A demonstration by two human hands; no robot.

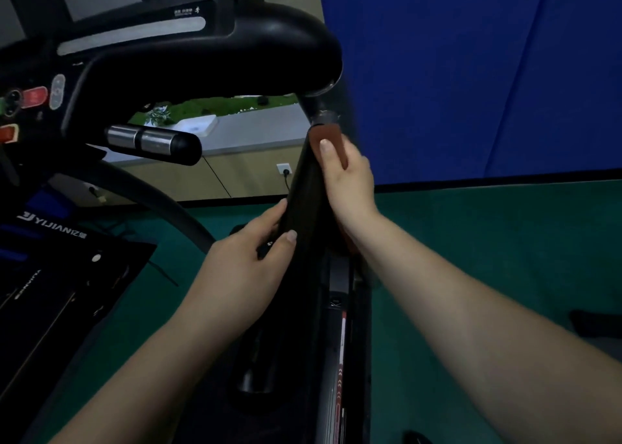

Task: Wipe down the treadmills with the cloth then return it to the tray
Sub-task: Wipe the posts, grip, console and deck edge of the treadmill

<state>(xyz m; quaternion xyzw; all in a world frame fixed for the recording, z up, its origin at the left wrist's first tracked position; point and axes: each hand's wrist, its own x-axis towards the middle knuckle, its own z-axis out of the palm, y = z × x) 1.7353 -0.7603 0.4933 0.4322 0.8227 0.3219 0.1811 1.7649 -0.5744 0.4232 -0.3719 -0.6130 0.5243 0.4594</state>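
Most of the cloth [329, 139] hidden under the right hand [348, 177], treadmill console [111, 9] cut off at top-left edge, console label print too small to read

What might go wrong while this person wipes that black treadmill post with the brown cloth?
The right hand presses the small brown cloth against the black upright post mostly with the thumb, so it may slip and drop to the green floor. The left hand grips the post just below, so a downward stroke could run into it. Lighting is dim, so missed spots are likely.
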